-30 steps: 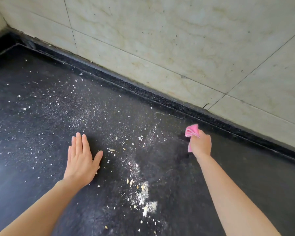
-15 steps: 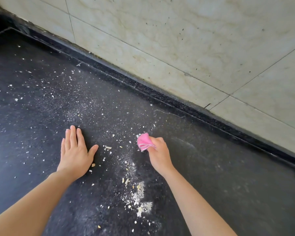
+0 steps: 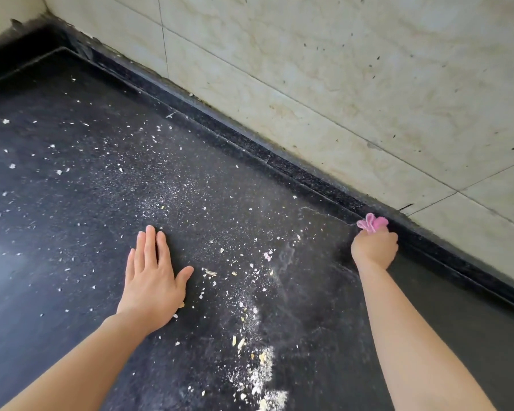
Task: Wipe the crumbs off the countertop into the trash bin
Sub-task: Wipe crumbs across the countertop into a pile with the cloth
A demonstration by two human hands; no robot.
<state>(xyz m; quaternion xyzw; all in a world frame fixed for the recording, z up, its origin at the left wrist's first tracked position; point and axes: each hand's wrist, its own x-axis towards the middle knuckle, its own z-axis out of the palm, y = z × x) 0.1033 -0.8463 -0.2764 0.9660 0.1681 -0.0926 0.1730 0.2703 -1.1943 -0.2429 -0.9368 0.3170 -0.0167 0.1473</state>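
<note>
The left hand (image 3: 153, 280) is laid flat on the counter (image 3: 72, 203), fingers straight and close together, thumb out. A pink cloth (image 3: 372, 223) is gripped in the curled fingers of the right hand (image 3: 374, 247), arm stretched to the back edge by the wall (image 3: 339, 84). Crumbs (image 3: 258, 378) are spread between the hands.

I am in a kitchen, by the look of it a home one. I work at a dark speckled stone countertop (image 3: 324, 307) with a raised back lip (image 3: 303, 173). It sits in a corner of pale marbled wall tiles (image 3: 339, 84) with grimy joints, and food crumbs (image 3: 260, 378) lie scattered over it.
</note>
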